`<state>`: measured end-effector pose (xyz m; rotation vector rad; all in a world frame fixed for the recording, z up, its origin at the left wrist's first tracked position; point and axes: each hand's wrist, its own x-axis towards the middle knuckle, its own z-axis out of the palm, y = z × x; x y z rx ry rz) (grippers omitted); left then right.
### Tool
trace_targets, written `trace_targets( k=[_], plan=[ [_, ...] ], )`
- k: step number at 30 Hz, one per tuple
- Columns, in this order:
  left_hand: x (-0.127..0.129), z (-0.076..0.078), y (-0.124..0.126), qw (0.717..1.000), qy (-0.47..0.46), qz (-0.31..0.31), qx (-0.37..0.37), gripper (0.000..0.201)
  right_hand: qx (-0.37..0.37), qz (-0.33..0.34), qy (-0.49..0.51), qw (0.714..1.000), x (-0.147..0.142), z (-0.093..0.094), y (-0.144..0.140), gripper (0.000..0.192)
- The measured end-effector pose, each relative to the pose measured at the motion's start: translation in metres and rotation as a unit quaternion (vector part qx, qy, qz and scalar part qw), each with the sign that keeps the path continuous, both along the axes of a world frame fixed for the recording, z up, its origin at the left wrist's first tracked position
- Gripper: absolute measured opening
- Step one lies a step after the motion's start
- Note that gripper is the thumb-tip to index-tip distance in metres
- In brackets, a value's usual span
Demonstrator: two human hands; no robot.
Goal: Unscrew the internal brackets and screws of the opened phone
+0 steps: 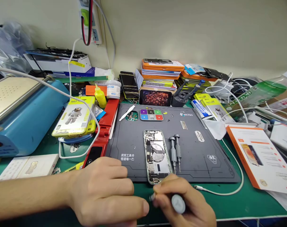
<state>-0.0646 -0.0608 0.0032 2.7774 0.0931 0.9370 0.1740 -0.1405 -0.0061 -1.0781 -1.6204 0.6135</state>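
Tabletop (pixel 240 201): I log one grey mat (pixel 138 142); opened phone (pixel 155 154) at its near edge; left hand (pixel 105 189) curled loosely, empty; right hand (pixel 188 205) gripping a screwdriver (pixel 178 203), tip apparently beside the phone.

A dark grey mat (pixel 205 148) lies on green bench (pixel 243 201), beside a blue machine (pixel 32 119) and orange-edged box (pixel 259 157).

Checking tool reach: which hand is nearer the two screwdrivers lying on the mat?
Right. The right hand sits just below the two screwdrivers; the left hand lies farther off, beyond the opened phone.
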Motion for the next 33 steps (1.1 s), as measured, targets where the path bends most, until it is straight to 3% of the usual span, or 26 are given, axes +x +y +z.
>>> trace_targets(
  k=[3,5,8,15,27,33],
  plan=[
    [0.006,0.000,0.000,0.999,0.009,0.053,-0.002,0.016,0.081,-0.116,-0.176,0.974,0.010,-0.009,0.007,0.014],
    [0.011,0.000,0.001,0.993,0.039,0.109,0.010,0.017,0.113,-0.126,-0.272,0.947,0.015,-0.016,0.013,0.016],
    [0.015,-0.002,0.002,0.983,0.073,0.164,0.028,0.021,0.088,-0.107,-0.333,0.933,0.016,-0.023,0.019,0.016],
    [0.015,-0.011,0.003,0.969,0.175,0.173,0.025,0.025,0.084,-0.100,-0.349,0.928,0.016,-0.025,0.017,0.020],
    [0.017,-0.011,0.001,0.956,0.245,0.160,0.039,0.038,0.042,-0.096,-0.355,0.929,0.015,-0.021,0.018,0.017],
    [0.019,-0.011,0.004,0.951,0.265,0.158,-0.006,0.035,-0.003,-0.073,-0.320,0.944,0.020,-0.018,0.018,0.020]
  ],
)
